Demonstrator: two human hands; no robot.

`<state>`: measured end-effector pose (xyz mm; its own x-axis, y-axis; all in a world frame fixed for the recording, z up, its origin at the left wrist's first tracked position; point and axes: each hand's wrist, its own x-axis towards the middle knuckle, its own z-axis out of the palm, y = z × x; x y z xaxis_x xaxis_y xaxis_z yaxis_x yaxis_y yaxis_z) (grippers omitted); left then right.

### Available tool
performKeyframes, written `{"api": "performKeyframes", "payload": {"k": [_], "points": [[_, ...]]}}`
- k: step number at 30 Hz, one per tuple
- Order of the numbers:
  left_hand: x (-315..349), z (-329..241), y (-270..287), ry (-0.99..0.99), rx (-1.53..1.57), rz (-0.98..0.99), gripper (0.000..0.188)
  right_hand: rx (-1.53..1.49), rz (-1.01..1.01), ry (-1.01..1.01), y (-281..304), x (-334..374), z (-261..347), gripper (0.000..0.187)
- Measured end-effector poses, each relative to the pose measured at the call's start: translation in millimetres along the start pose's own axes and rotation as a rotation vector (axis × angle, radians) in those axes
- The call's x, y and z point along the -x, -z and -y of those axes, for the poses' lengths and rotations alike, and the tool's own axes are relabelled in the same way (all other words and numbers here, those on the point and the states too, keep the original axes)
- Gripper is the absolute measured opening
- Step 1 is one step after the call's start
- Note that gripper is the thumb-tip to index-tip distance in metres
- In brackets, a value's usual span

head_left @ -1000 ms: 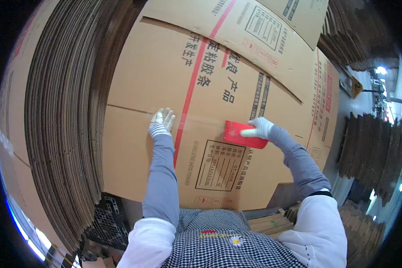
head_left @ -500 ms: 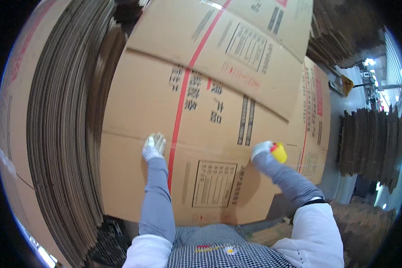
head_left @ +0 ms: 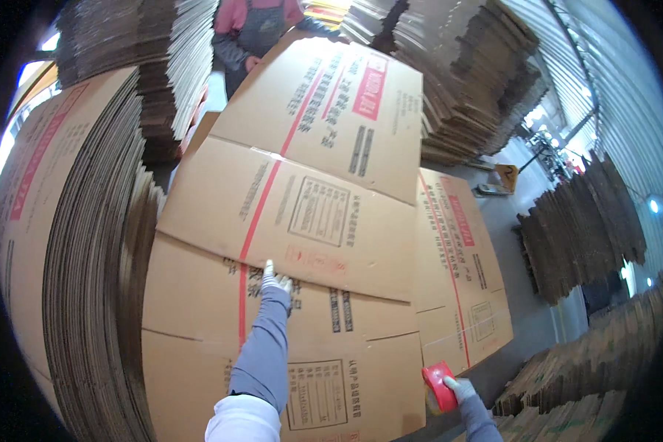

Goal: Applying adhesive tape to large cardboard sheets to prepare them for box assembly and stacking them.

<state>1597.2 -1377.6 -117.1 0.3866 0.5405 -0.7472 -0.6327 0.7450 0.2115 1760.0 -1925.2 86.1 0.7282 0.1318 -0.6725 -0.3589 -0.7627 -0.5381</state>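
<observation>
A flattened cardboard carton (head_left: 309,199) with a red stripe lies over another flattened carton (head_left: 199,302) in front of me. My left hand (head_left: 276,280), in a white glove, reaches to the near edge of the upper carton. Its fingers are stretched out, one of them lying over that edge. At the lower right, my gloved right hand (head_left: 462,390) is closed around a red and yellow hand-held tool (head_left: 440,384), whose exact kind I cannot make out. The tool is beside the right edge of the lower carton.
Opposite me stands a co-worker (head_left: 254,29), one hand near the upper carton's far edge. Tall stacks of flat cardboard (head_left: 88,272) rise on the left, with more piles (head_left: 464,66) behind. Another printed carton (head_left: 464,272) sits at the right. A bundle (head_left: 582,228) stands farther right.
The view has tilted up, bringing the co-worker into sight. My left hand has gone from the lower carton to the upper carton's near edge. My right hand has shifted off the carton's surface.
</observation>
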Motion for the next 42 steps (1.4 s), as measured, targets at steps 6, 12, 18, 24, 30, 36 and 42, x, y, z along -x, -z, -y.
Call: {"api": "performKeyframes", "payload": {"k": [6, 12, 18, 24, 30, 36, 42], "points": [[19.4, -9.7, -5.5, -0.005, -0.175, 0.233, 0.067, -0.977, 0.111, -0.012, 59.4, 13.0, -114.7, 0.036], [146.6, 48.6, 44.3, -0.292, -0.268, 0.227, 0.049, -0.860, -0.202, 0.023, 101.7, -109.8, -249.0, 0.043], [302.8, 72.6, 337.3, -0.507, -0.463, 0.158, 0.060, -0.056, -0.483, -0.100, 62.0, -144.1, -242.4, 0.060], [411.4, 153.8, 375.9, 0.077, -0.692, -0.272, 0.053, 0.121, -0.484, -0.039, 51.9, -205.7, -309.2, 0.059], [376.6, 196.7, 403.5, -0.103, 0.323, 0.167, 0.054, -0.340, 0.208, 0.059, -5.9, -239.6, -287.8, 0.060], [389.8, 198.2, 401.6, -0.208, 0.081, 0.102, 0.048, -0.702, 0.534, 0.013, 1.0, -193.8, -238.9, 0.063], [505.2, 148.2, 314.7, -0.916, -0.346, -0.136, 0.052, -0.731, 0.862, 0.020, 8.9, -65.5, -192.7, 0.067]]}}
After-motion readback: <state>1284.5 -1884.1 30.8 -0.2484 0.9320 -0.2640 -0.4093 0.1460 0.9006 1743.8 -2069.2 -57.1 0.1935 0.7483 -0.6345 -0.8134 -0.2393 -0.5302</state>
